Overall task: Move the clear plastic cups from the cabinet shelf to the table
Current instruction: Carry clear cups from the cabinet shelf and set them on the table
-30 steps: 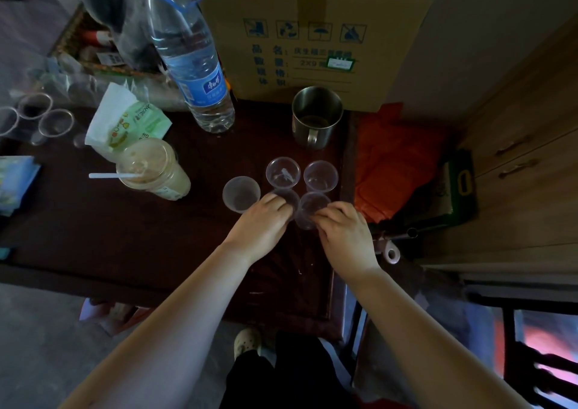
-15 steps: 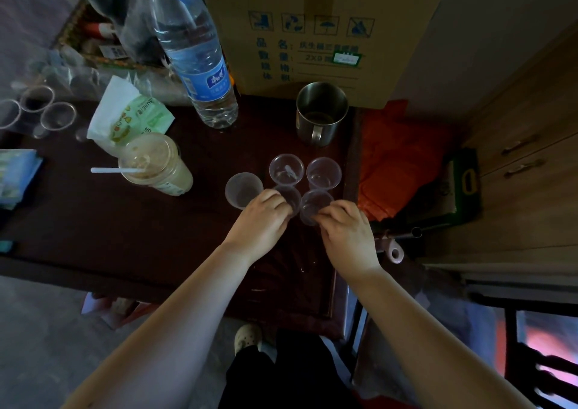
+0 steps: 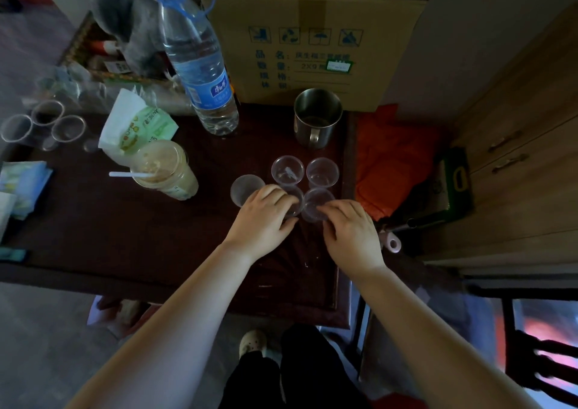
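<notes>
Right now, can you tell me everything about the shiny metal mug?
The mug looks like bare steel, a plain cylinder with a looped handle facing the person. It stands upright and open-topped on the dark table, near its far right corner, just in front of the cardboard box. Its inside is dark; contents cannot be told. No hand touches it; the clear cups sit apart, nearer the person.

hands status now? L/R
Left hand: closed on a clear cup standing on the table.
Right hand: fingers on another clear cup.
</notes>
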### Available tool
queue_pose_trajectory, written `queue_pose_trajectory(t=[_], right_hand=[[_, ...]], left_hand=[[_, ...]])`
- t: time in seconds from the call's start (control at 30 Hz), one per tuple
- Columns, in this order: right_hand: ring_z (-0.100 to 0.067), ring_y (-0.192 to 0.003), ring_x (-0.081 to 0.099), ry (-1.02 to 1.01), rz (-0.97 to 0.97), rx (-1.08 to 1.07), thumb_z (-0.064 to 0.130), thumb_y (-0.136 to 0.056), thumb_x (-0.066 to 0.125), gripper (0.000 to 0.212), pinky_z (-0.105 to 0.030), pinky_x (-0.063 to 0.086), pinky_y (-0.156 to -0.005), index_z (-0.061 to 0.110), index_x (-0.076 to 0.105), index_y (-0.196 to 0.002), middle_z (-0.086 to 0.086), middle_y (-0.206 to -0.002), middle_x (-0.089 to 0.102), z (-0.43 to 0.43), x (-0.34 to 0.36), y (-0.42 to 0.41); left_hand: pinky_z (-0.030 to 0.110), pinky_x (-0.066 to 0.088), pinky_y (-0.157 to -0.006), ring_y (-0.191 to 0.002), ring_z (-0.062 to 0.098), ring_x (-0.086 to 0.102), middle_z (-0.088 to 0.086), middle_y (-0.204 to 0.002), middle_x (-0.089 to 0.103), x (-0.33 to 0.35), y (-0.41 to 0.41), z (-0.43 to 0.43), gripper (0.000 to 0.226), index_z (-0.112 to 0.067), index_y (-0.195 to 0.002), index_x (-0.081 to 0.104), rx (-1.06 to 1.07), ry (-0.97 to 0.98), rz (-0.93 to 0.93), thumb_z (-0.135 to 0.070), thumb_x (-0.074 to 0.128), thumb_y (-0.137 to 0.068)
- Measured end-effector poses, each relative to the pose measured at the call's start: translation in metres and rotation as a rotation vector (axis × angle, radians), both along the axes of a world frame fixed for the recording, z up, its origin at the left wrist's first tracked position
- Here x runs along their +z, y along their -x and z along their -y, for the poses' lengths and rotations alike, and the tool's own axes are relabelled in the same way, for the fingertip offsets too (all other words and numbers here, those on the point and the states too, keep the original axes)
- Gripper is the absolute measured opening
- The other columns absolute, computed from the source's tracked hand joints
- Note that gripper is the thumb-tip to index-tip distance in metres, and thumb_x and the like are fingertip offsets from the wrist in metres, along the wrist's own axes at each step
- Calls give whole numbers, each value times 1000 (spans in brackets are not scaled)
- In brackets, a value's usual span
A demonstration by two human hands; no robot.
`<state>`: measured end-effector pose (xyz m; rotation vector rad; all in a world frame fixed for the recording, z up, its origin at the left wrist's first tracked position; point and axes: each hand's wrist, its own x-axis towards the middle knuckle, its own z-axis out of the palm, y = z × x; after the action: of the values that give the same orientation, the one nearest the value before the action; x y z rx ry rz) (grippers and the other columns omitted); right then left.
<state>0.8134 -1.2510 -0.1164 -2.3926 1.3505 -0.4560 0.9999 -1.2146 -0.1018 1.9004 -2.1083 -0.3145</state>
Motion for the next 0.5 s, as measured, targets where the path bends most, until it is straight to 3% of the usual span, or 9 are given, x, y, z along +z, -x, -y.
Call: queue_pose_trajectory(t=[0.17,0.3,0.5], right_hand=[[-19,-110,52,22,40,-104,16,-88,57,31,-36,48,-90,13,58,-119,-2,-116,61,-23,51,-6],[-19,-124,46,-23,2,-232,35,-93,50,43,-33,41,-99,16,49,-131,-1,-131,54,-61,104,-9],[-17,-125,46,9,-17,-447,48,-90,44,56,-29,40,-97,19,44,-137,3,-139,48,-148,168,-11]], left_hand=[[31,44,-94,-113,13,48,-6,-116,59,40,-9,-21,38,-17,-119,58,-14,24,-37,-41,53,-89],[32,38,-103,-128,13,38,-6,-138,45,79,-18,-47,57,-20,-135,42,-114,-61,-16,-55,41,-90],[33,29,-110,-136,10,26,-6,-146,36,154,-29,-100,65,-22,-141,33,-259,21,-50,-59,37,-88]])
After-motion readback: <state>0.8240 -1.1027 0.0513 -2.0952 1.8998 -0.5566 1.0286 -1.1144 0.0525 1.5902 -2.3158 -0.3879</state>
